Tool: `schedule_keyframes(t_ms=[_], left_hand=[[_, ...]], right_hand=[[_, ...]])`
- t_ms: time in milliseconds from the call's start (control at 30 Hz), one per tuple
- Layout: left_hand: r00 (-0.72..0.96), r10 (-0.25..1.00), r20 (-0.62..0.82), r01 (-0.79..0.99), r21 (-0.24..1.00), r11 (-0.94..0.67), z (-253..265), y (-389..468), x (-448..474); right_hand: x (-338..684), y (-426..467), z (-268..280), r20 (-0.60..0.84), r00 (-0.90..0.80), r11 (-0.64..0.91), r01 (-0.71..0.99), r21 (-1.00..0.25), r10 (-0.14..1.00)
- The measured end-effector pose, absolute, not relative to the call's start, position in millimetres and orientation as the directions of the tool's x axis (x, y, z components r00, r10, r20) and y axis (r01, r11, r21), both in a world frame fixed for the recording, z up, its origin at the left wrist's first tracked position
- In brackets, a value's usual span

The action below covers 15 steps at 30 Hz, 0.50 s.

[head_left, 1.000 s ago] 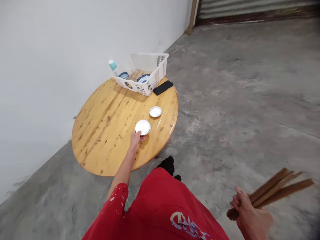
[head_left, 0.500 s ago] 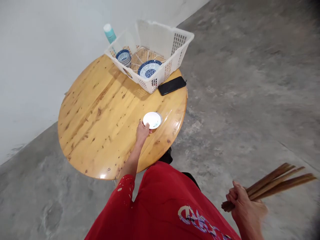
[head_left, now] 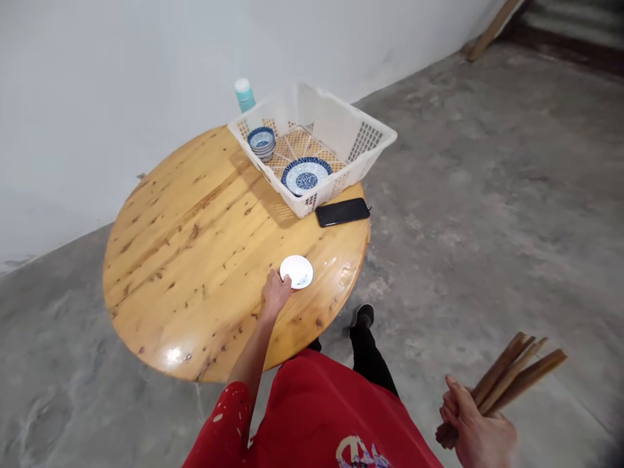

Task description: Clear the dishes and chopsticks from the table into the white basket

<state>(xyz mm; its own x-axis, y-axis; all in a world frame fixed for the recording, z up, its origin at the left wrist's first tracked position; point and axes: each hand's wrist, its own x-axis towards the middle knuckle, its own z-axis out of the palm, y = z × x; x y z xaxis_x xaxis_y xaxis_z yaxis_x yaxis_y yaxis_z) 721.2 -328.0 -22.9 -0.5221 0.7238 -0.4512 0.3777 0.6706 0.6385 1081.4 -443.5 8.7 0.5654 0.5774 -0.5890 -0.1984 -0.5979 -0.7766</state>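
My left hand [head_left: 277, 290] is closed on the near-left rim of a small white dish [head_left: 297, 271], thumb on top. The dish has a faint blue-green pattern inside and is over the near right part of the round wooden table [head_left: 185, 260]; whether it touches the wood I cannot tell. Off to the right, above the floor, my right hand [head_left: 475, 419] is wrapped round a bundle of brown wooden chopsticks [head_left: 511, 374]. Their longer ends fan out up and to the right, and short ends stick out below the fist.
A white plastic basket [head_left: 375, 153] at the table's back holds stacked blue-and-white bowls [head_left: 262, 142] and a blue-patterned plate [head_left: 306, 175]. A black phone [head_left: 342, 212] lies beside it. A teal bottle with a white cap [head_left: 244, 95] stands behind, near the wall [head_left: 146, 71].
The camera view has tilted up, so the table and basket appear lower. My left hand keeps the dish at about the same place on the table. My right hand still grips the chopsticks.
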Motion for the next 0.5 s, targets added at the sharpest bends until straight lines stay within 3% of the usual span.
schedule_keyframes(t_ms=[300, 500], left_hand=[[-0.575, 0.646, -0.502, 0.257, 0.639, 0.725, -29, -329, 726], [-0.613, 0.531, -0.585, 0.06, 0.636, 0.769, -20, -319, 736]], right_hand=[[1120, -339, 3, -0.642, 0.479, -0.695, -0.09, -0.714, 0.598], [1172, -287, -17, -0.596, 0.386, -0.611, -0.099, -0.785, 0.703]])
